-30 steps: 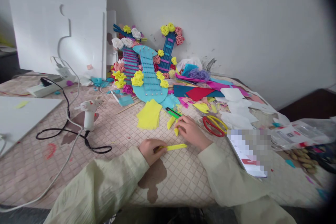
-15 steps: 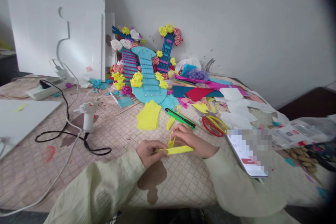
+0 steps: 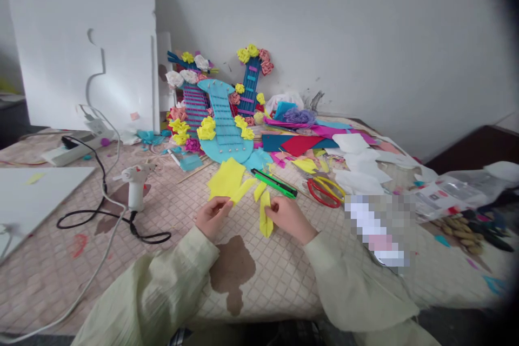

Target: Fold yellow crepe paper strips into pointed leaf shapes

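Observation:
My left hand (image 3: pixel 212 218) pinches the end of a yellow paper strip (image 3: pixel 244 188), which slants away over the edge of a stack of yellow paper sheets (image 3: pixel 227 174). Between the fingers of my right hand (image 3: pixel 290 218) is another yellow paper strip (image 3: pixel 265 223), hanging down with a crease or fold in it. The two hands are apart. A short yellow paper piece (image 3: pixel 260 190) lies just beyond the right hand, beside a green box cutter (image 3: pixel 274 183). Red-and-yellow-handled scissors (image 3: pixel 324 193) rest to the right.
A glue gun (image 3: pixel 137 186) with looping cables stands at left, near a power strip (image 3: pixel 79 148). Blue paper guitar shapes (image 3: pixel 225 119) with paper flowers lean at the back. Coloured paper scraps (image 3: pixel 300 144), a partly blurred phone (image 3: pixel 377 232) and a plastic bag (image 3: pixel 454 194) lie right.
My hands have moved apart. The yellow paper, earlier held between both hands, now shows as one strip in each hand. The camera view has shifted slightly.

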Available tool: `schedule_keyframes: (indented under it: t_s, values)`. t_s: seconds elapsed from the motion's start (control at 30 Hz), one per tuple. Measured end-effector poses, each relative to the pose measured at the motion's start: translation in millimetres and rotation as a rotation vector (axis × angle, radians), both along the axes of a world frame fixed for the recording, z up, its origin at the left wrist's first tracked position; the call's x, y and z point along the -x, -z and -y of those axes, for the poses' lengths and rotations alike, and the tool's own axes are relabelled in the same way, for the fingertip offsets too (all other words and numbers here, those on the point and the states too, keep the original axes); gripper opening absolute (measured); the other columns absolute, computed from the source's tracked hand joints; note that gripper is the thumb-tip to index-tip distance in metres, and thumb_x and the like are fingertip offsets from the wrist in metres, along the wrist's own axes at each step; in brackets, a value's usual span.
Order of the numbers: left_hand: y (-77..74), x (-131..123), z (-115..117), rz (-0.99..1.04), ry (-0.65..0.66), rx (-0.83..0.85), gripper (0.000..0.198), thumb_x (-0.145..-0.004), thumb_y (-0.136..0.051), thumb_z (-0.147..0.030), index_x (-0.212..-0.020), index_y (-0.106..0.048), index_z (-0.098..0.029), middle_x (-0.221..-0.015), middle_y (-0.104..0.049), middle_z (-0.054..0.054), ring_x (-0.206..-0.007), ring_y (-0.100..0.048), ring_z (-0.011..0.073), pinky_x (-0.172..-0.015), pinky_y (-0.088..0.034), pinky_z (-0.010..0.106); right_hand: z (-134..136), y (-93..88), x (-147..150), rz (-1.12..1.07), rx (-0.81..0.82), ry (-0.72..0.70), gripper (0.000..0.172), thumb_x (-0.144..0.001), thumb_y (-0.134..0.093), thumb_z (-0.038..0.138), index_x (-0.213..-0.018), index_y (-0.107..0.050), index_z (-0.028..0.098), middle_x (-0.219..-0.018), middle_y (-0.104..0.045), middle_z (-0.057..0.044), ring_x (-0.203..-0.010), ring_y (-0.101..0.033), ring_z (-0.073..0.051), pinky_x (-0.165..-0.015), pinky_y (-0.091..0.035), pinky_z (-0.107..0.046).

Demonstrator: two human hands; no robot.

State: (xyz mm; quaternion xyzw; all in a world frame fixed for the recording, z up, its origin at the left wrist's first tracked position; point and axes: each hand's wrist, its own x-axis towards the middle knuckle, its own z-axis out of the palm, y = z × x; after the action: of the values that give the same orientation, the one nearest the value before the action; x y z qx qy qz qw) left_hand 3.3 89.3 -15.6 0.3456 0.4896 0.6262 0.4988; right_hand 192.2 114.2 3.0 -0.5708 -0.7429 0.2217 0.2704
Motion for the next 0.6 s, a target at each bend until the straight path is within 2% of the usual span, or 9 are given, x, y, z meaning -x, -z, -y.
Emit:
schedule_keyframes:
  t_s: [0.17,0.3,0.4,0.5,0.6]
  values:
    - [-15.1,-14.8,-8.8,0.076,0.008,0.002,0.019,-0.052,-0.071,-0.028,-0.064,-0.063,-0.015,-0.058,-0.054,-0.003,-0.052,-0.045,0.0058,-0.049,-0.034,0.017,-1.0,-18.6,0.7,-0.133,-0.06,0.075,0.021,-0.075,-0.041,0.03,-0.058,-0.047,0.017,-0.053,-0.05,0.002,-0.05,-0.048,-0.011,-0.047,-0.033,-0.02]
    - [-37.3,-37.9,-33.7,0.161,-0.014,0.014,0.014,-0.056,-0.067,-0.028,-0.064,-0.062,-0.017,-0.062,-0.053,-0.004,-0.054,-0.044,0.0052,-0.05,-0.035,0.017,-14.3,-37.2,14.0,-0.312,-0.219,0.183,0.021,-0.073,-0.046,0.032,-0.058,-0.045,0.018,-0.052,-0.046,0.003,-0.048,-0.045,-0.01,-0.047,-0.032,-0.021]
    - [-47.7,-52.7,-54.6,0.212,-0.021,0.037,0.013,-0.054,-0.066,-0.025,-0.062,-0.061,-0.017,-0.06,-0.052,-0.003,-0.053,-0.045,0.0055,-0.049,-0.034,0.017,-27.9,-43.5,25.1,-0.399,-0.263,0.207,0.02,-0.074,-0.045,0.032,-0.06,-0.045,0.018,-0.053,-0.046,0.004,-0.047,-0.045,-0.01,-0.046,-0.032,-0.021]
    - [-47.0,-61.8,-65.9,0.265,-0.009,0.053,0.014,-0.051,-0.067,-0.024,-0.061,-0.06,-0.016,-0.057,-0.052,-0.003,-0.051,-0.047,0.0067,-0.048,-0.035,0.017,-36.9,-40.7,30.5,-0.472,-0.269,0.213,0.02,-0.075,-0.045,0.033,-0.063,-0.045,0.018,-0.056,-0.047,0.003,-0.048,-0.045,-0.009,-0.046,-0.032,-0.02]
    - [-38.9,-66.3,-66.3,0.307,-0.027,0.088,0.014,-0.052,-0.066,-0.024,-0.06,-0.059,-0.016,-0.053,-0.05,-0.004,-0.047,-0.045,0.0061,-0.045,-0.033,0.017,-38.7,-32.6,29.6,-0.519,-0.238,0.211,0.021,-0.075,-0.046,0.033,-0.061,-0.043,0.018,-0.053,-0.044,0.004,-0.047,-0.042,-0.009,-0.044,-0.032,-0.02]
